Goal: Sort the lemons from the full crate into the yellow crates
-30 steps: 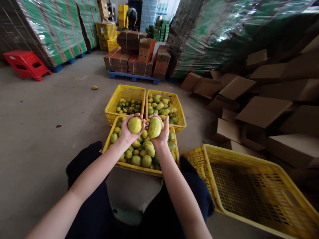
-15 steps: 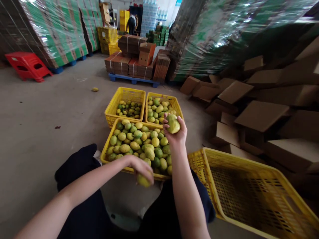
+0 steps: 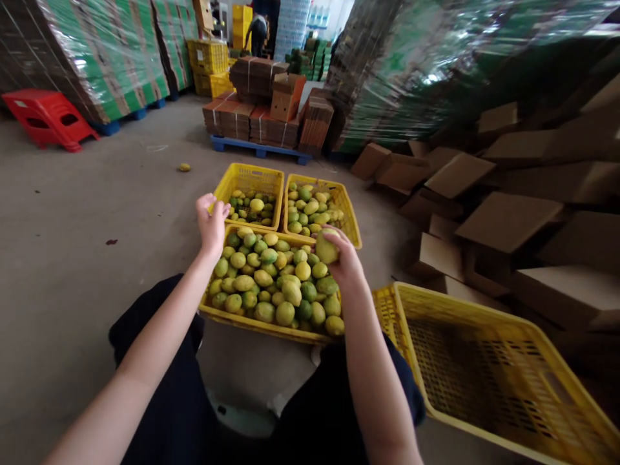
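My left hand (image 3: 212,223) is raised at the left edge of the back left yellow crate (image 3: 221,187), fingers apart and holding nothing. A yellow fruit (image 3: 256,205) shows over the smaller green fruit in that crate; whether it rests on them or is in the air I cannot tell. My right hand (image 3: 345,253) is wrapped round a yellow-green fruit (image 3: 328,247), above the right end of the front crate (image 3: 271,328). Green and yellow fruit fill the front crate. The back right crate (image 3: 357,226) also holds such fruit.
A large yellow crate (image 3: 460,423) stands at the right, near cardboard boxes (image 3: 508,219). Behind are bundled cardboard on a blue pallet (image 3: 261,150), wrapped stacks and a bending person (image 3: 258,33). A red stool (image 3: 48,116) and one fruit (image 3: 184,167) are on the floor at left.
My left hand has moved from in front of the near crate up to the back left crate and let go of its fruit. My right hand has turned and lowered slightly, still holding its fruit.
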Motion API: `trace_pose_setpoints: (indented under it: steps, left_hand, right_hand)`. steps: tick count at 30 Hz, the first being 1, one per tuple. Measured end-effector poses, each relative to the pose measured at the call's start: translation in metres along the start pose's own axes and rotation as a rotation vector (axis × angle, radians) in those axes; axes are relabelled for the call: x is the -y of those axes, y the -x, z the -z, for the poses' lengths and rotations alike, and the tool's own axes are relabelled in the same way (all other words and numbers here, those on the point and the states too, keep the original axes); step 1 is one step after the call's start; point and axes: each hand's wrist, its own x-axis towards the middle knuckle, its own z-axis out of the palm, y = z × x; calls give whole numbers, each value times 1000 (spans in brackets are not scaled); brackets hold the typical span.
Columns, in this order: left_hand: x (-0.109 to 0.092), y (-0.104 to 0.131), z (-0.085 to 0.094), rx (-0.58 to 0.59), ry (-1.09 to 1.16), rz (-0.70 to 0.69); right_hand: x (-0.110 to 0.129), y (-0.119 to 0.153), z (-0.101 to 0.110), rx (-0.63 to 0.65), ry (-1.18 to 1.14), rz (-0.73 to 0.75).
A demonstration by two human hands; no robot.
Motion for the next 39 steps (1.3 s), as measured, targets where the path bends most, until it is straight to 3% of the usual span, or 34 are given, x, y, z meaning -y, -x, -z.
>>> trace_pose_setpoints:
  steps: [2,6,10,13,17,22,25,29,33,36,39]
  left_hand:
    - [-4,10,3,-30,28,36]
    - [-11,31,2,126,-13,207]
    - [-21,34,8,283,-68,259]
    - [-23,32,12,329,-130,204]
    - [-19,29,12,331,-188,158]
    - [-14,29,10,331,-183,162]
    - [-12,31,10,344,-192,149]
    - [-9,32,12,367,-251,112]
    - [-9,35,13,434,-341,73]
    - [-10,38,11,484,-397,68]
    - [-9,40,7,512,-444,73]
  right_hand:
    - [-19,3,-7,30,-12,-110]
    - [-68,23,-16,123,29,-524]
    - [-103,45,-8,135,164,-698]
    - [-101,42,3,84,232,-754]
    - [-64,-2,12,-72,297,-703]
    - [-5,-82,17,-264,364,-430]
    - [5,-109,28,-351,489,-364]
    - [-20,-106,52,-376,720,-339]
    - [-59,-81,67,-232,988,-282]
    - [-84,-61,65,-118,1176,-226]
    - [-104,-49,54,-92,1333,-187]
